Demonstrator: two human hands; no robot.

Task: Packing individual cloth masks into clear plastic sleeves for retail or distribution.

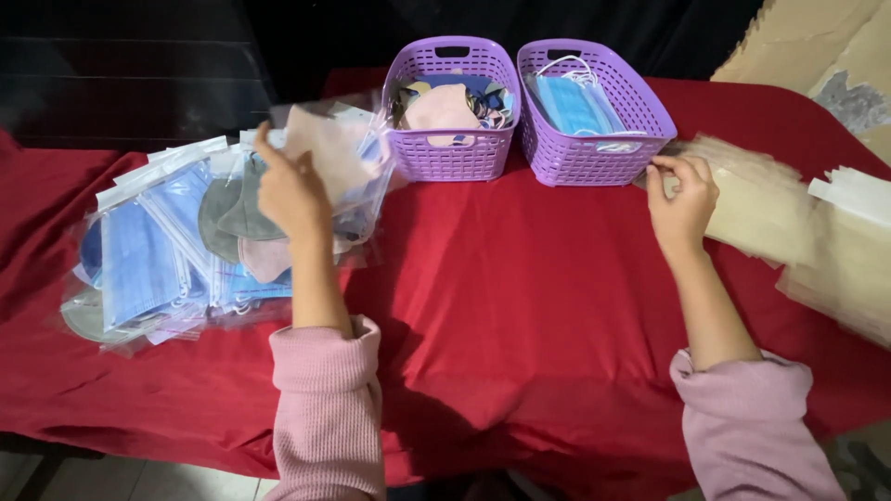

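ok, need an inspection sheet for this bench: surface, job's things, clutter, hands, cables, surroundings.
Surface: table under a red cloth, creased.
Job's things: bagged pink mask held up in the left hand; stack of empty clear bags under the right hand.
Clutter: pile of bagged masks, blue, grey and pink, at left; left purple basket with mixed loose masks; right purple basket with blue masks.
Hands: left shut on the bag; right fingertips pinching the top bag's edge.
Cables: nothing seen.
Surroundings: dark backdrop; cardboard at top right.
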